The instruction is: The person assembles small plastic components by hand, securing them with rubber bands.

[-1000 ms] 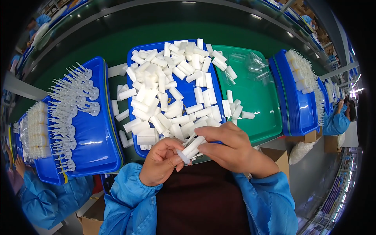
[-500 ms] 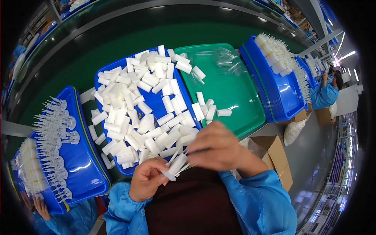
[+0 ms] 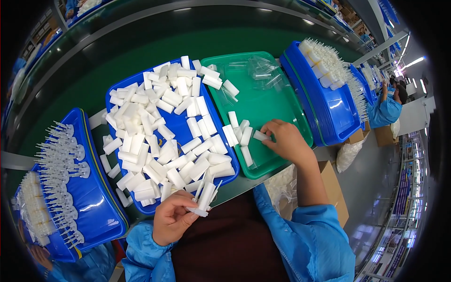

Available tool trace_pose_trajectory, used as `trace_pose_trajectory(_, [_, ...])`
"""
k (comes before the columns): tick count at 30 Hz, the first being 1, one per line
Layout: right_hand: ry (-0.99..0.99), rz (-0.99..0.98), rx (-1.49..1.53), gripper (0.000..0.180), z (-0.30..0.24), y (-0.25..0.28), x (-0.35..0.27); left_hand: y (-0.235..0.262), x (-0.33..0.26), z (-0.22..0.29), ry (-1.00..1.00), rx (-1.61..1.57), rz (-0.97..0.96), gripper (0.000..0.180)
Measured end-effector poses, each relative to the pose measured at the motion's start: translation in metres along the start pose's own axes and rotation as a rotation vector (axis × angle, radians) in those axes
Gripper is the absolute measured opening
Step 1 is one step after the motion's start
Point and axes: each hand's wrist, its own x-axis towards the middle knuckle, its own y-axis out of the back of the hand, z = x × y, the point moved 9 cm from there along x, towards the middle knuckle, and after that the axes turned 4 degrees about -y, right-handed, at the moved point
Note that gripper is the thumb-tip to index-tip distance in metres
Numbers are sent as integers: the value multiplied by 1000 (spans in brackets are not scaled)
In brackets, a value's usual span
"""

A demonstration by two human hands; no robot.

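Note:
Low in front of me, my left hand (image 3: 176, 218) is closed, pinching the white base of a small pronged plastic part (image 3: 205, 199). Thin prongs rise from it, and a white block seems to stand among them. My right hand (image 3: 289, 141) reaches over the green tray (image 3: 277, 103), thumb and fingers closed on a white foam-like block (image 3: 261, 136). Several similar blocks (image 3: 245, 136) lie just left of those fingertips, partly over the tray's edge. Between the hands and beyond the left one, a blue tray (image 3: 184, 129) holds a large heap of white blocks (image 3: 141, 113).
Clear plastic pieces (image 3: 268, 70) lie at the green tray's far end. Stacked blue trays (image 3: 340, 113) with pronged white parts stand at right. Another blue tray (image 3: 101, 202) at left carries similar parts, near another person's hand (image 3: 41, 257). A cardboard box (image 3: 331, 188) sits below right.
My right hand has moved from beside the pronged part, away and right to the green tray, and now grips a block there. My left hand keeps its hold, barely shifted.

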Motion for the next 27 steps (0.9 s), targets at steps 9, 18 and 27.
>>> trace_pose_trajectory(9, [11,144,44,17,-1,11,-6,-7,4,12,-84,145,-46,24])
trace_pose_trajectory(18, [149,322,309,19,-54,43,-22,-20,12,35,-170,715,-132,24])
trace_pose_trajectory(27, [664,247,220,25,-151,43,-40,-30,5,39,-366,820,-247,39])
